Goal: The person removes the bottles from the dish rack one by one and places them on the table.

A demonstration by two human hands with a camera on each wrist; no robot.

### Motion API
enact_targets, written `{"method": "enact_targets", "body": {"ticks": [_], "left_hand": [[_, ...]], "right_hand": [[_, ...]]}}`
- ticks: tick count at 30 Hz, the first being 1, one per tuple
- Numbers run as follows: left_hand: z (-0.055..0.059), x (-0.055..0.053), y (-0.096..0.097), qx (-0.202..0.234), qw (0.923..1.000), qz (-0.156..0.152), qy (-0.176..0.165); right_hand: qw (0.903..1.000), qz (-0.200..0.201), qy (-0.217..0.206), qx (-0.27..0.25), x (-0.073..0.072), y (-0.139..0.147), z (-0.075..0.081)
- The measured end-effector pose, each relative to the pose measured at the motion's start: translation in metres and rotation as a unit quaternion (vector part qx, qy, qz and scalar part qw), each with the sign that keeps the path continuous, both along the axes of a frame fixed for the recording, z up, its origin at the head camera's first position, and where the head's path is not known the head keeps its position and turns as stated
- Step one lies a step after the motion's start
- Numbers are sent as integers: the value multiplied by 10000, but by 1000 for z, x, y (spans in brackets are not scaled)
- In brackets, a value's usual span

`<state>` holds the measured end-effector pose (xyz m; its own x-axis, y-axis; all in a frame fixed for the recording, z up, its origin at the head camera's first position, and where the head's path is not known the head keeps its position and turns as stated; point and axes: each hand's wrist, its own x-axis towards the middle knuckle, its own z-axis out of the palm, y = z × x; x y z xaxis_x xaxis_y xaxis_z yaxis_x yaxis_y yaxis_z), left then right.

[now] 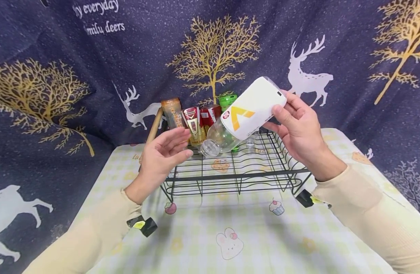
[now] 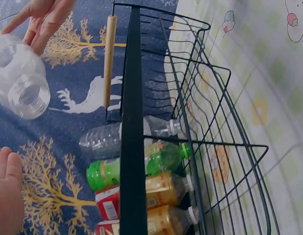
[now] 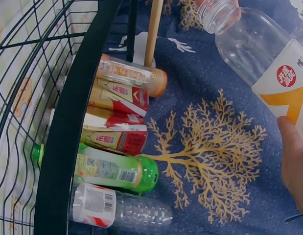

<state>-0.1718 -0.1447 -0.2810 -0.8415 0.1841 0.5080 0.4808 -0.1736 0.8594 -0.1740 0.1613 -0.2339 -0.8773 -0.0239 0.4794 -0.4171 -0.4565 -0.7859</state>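
Note:
A clear plastic bottle (image 1: 245, 116) with a white label and an orange V mark is held tilted above the rack, its uncapped mouth down and to the left. My right hand (image 1: 299, 127) grips its base end between thumb and fingers. My left hand (image 1: 165, 152) is raised beside the mouth, fingers loosely extended and holding nothing; a small gap separates them in the head view. Below is a black wire rack (image 1: 230, 177) with several bottles standing neck-down along its back: one orange-ended (image 3: 127, 73), two red-and-gold (image 3: 114, 134), one green (image 3: 114, 169) and one clear (image 3: 141, 213).
The rack stands on a table with a checked, cartoon-printed cloth (image 1: 230, 243). A wooden handle (image 1: 155, 123) rises at the rack's left end. Behind the table hangs a dark blue cloth (image 1: 141, 49) printed with trees and deer.

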Motion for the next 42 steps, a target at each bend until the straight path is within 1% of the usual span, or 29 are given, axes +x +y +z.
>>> {"method": "enact_targets", "body": {"ticks": [7,13,20,26,29,34,38,42], "left_hand": [[-6,-1,9,-15,9996,-271,8],[-11,-2,14,-7,9994,-350,53],[-12,-1,17,-229,9992,-314,-19],[-15,-1,19,-252,9990,-318,-177],[-16,-1,19,-246,9991,-287,-187],[-18,0,20,-227,9995,-212,-99],[-20,0,20,-261,9995,-199,-12],[-23,-1,18,-268,9995,-138,77]], "right_hand": [[9991,-220,-51,373,4,-4,0],[9990,-174,2,404,6,-7,0],[9991,-97,69,414,8,-7,0],[9993,3,144,339,8,-8,-1],[9994,78,197,287,7,-9,-2],[9991,228,293,219,6,-11,-5],[9983,347,274,390,6,-8,-4],[9946,568,187,844,7,-2,-2]]}}
